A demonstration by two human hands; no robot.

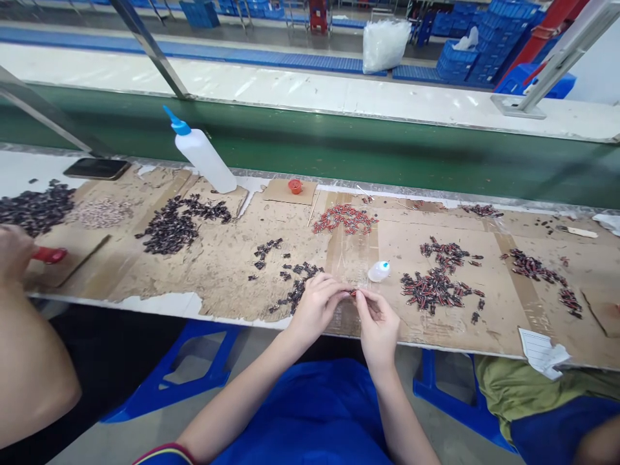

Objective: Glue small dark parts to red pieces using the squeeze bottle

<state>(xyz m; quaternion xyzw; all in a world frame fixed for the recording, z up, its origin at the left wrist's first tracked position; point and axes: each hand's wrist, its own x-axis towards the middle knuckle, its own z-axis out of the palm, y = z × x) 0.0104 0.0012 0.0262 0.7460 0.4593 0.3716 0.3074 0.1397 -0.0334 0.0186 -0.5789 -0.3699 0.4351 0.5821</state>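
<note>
My left hand (317, 298) and my right hand (378, 321) meet over the cardboard-covered bench, their fingertips pinched together on a small red and black part (353, 292). Its finer shape is hidden by my fingers. Just beyond my right hand a small white bottle (378, 271) with a blue tip lies tilted on the cardboard. Beside my left hand is a loose pile of small black parts (296, 294). A heap of small red parts (345, 219) lies farther back, and red and black parts (433, 289) are heaped to the right of my right hand.
A large white squeeze bottle (206, 158) leans at the back left near a phone (97, 168). A red cap (295, 186) sits on a cardboard piece. At far left, a co-worker's hand (14, 253) holds a red tool (50, 254). Another person sits at right. A green conveyor belt (300, 142) runs behind.
</note>
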